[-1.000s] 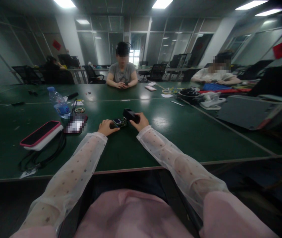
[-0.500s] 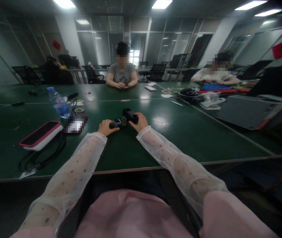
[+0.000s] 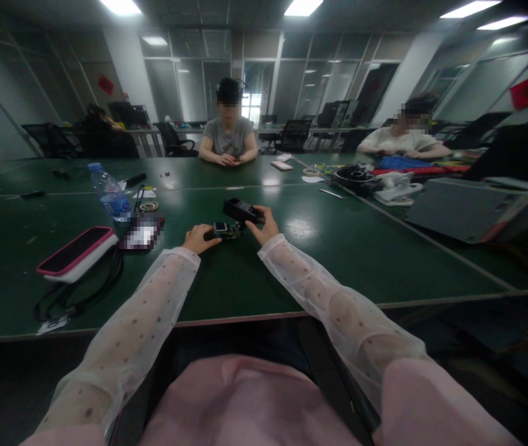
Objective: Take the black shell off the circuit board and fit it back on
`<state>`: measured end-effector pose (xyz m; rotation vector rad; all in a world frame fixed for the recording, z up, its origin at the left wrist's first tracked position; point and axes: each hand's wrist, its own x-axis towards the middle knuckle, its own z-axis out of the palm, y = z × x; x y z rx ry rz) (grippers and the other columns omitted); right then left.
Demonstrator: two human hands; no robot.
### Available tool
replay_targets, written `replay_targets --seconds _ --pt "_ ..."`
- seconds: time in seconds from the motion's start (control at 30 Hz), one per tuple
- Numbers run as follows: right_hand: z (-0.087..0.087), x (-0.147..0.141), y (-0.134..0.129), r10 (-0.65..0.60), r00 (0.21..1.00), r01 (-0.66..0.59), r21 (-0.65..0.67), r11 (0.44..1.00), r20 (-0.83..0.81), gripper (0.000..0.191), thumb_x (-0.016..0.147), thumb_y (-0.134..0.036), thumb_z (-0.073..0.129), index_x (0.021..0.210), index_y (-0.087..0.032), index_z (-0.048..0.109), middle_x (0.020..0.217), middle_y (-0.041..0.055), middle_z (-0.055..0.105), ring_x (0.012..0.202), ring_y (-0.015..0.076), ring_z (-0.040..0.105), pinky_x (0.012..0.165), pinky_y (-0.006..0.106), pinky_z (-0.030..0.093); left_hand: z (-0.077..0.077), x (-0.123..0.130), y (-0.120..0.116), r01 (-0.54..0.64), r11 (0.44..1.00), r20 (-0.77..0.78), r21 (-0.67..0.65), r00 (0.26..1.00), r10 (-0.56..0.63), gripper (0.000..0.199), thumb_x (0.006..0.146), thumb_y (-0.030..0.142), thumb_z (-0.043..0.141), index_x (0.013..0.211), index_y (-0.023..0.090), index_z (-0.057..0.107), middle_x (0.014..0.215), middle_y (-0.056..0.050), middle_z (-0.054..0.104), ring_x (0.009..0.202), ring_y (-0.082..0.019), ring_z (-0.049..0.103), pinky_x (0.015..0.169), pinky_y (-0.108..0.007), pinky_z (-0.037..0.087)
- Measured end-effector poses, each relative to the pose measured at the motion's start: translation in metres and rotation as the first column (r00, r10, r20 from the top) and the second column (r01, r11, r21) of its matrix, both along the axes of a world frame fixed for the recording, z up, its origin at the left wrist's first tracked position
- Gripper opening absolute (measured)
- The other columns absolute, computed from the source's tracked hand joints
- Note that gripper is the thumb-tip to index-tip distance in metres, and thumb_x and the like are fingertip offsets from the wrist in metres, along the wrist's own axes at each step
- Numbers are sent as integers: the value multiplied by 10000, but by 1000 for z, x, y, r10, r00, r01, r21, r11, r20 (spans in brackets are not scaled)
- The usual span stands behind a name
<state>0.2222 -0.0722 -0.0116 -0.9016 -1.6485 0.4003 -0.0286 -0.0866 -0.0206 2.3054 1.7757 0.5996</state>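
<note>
My left hand (image 3: 199,238) is closed on the left end of a small circuit board (image 3: 230,233), which carries a little square screen (image 3: 220,227). My right hand (image 3: 265,225) grips the right end of a black case (image 3: 239,210). The case is tilted and lies just beyond and to the right of the board. Board and case are very close together; whether something joins them is too small to tell. Both hands are over the green table (image 3: 245,279).
To the left are a water bottle (image 3: 109,193), a phone (image 3: 142,234), a pink-edged case (image 3: 78,251) and a black strap (image 3: 101,288). A pen (image 3: 332,194), cables (image 3: 354,176) and a grey box (image 3: 468,210) lie to the right. A person (image 3: 229,136) sits opposite.
The black case has turned and its left end has swung to the left, over the board's far side. My right hand has shifted slightly right. My left hand has barely moved.
</note>
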Motion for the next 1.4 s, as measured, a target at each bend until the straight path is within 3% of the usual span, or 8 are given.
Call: replay_targets --seconds 0.2,0.37,0.63,1.07,1.4 --pt "1 -7 -3 238 960 -260 -156 953 -147 521 703 -446 681 1121 -229 458 1114 92 552 1064 249 554 911 445 497 -1 -1 1 38 999 -14 -25 999 -38 547 805 600 498 1246 276 522 1342 -57 502 1266 -298 378 998 -506 309" --pt "5 -8 -8 327 937 -345 -179 921 -122 531 692 -472 694 1113 -244 462 1153 94 535 1112 259 534 956 472 465 -1 0 1 14 1000 -23 -26 1000 -15 543 796 578 523 1223 242 549 1341 -76 508 1270 -303 380 997 -495 316" --pt "1 0 2 389 915 -404 -228 886 -109 580 665 -505 716 1121 -254 458 1102 82 566 1092 267 558 953 493 457 -1 0 3 27 999 -39 -37 999 -29 575 801 588 501 1259 240 527 1353 -86 496 1277 -316 368 1003 -500 307" --pt "-1 11 12 475 879 -463 -305 832 -35 625 648 -372 749 1181 -224 458 1189 104 563 1126 270 559 950 514 457 1 0 3 19 998 -27 -57 999 -20 585 794 593 506 1271 255 510 1346 -82 493 1274 -330 368 1009 -496 304" --pt "-18 7 15 435 882 -370 -305 878 181 610 634 -217 736 1175 -216 452 1166 88 574 1128 258 563 997 497 411 6 5 -6 -10 999 -16 -37 1000 9 646 726 615 585 1269 274 500 1288 -75 529 1225 -354 401 989 -494 314"
